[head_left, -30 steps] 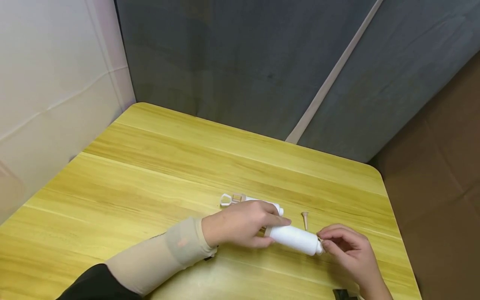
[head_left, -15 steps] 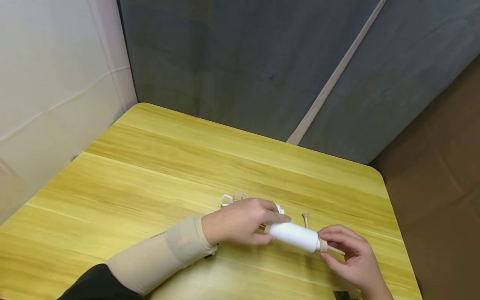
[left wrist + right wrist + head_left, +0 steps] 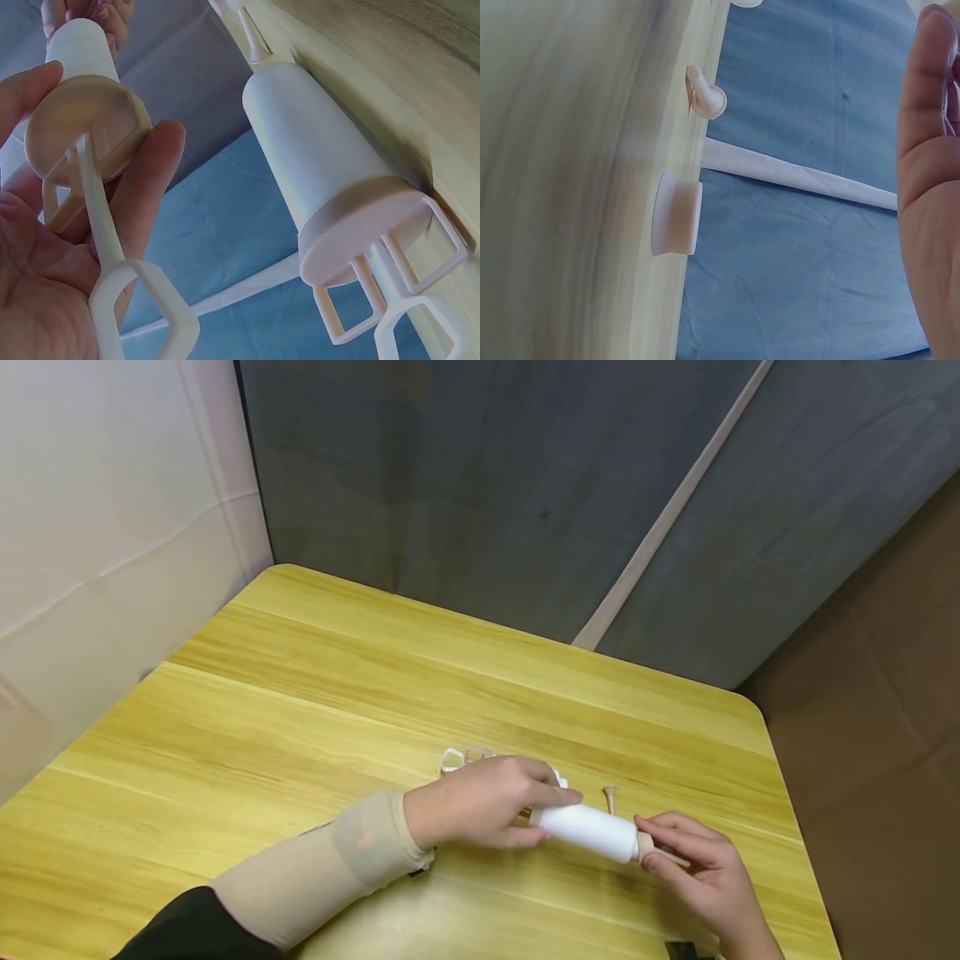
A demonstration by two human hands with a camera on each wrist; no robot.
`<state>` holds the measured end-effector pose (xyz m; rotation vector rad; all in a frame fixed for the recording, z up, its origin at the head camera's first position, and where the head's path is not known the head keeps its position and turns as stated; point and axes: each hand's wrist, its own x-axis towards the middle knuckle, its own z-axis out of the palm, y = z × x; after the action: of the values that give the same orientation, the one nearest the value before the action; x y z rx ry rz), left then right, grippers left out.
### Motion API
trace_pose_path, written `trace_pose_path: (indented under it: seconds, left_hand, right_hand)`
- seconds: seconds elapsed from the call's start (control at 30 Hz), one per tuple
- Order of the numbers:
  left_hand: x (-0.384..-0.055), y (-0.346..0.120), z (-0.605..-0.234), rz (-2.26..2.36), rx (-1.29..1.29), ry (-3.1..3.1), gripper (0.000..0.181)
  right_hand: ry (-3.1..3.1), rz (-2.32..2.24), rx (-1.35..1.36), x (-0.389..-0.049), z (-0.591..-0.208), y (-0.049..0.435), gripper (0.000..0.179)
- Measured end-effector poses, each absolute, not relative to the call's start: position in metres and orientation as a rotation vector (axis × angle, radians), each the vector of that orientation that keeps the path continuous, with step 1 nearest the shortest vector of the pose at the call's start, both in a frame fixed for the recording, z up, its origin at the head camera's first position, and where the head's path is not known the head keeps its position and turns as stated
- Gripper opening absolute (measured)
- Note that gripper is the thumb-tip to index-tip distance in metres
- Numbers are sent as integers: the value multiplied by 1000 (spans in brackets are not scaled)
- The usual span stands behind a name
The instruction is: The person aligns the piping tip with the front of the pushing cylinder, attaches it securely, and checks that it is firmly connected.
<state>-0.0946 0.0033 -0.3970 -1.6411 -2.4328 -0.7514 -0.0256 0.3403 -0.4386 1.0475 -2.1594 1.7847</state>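
Observation:
In the head view, my left hand [image 3: 491, 802] grips a large white plastic syringe [image 3: 588, 832] by its beige collar end, its tip pointing right. From the left wrist, the fingers wrap that beige collar [image 3: 79, 124], and a white plunger with a looped handle [image 3: 142, 300] sticks out past the palm. At the tip, my right hand [image 3: 701, 860] pinches a beige nozzle [image 3: 645, 846] between thumb and fingers; its thin stem points toward the palm. A second, similar syringe [image 3: 315, 142] lies on the table just beyond, partly hidden by the left hand in the head view.
A loose beige nozzle [image 3: 611, 799] rests on the wooden table [image 3: 300, 693] beyond the held syringe. Seen from the right wrist, a short beige piece with curved sides [image 3: 676, 215] sits near that loose nozzle. Grey fabric [image 3: 487, 485] hangs behind the table.
One second ago the right fingers hid most of the syringe's tip; now the beige nozzle shows there, stem outward. The right fingers have shifted slightly around it. The left hand keeps its hold.

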Motion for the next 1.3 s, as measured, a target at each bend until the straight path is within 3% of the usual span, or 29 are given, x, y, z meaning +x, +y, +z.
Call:
trace_pose_path:
  seconds: [0.63,0.93,1.3]
  left_hand:
    - [-92,12,-394,-722,-1663,-2371,44]
    - [-92,9,-395,-758,-1629,-2369,43]
    - [-88,12,-394,-717,-1632,-2341,42]
  right_hand:
    - [-1866,1893,993,-22,-437,339,29]
    - [-1986,1901,1000,-21,-437,340,50]
    - [-2052,1882,902,-15,-440,344,46]
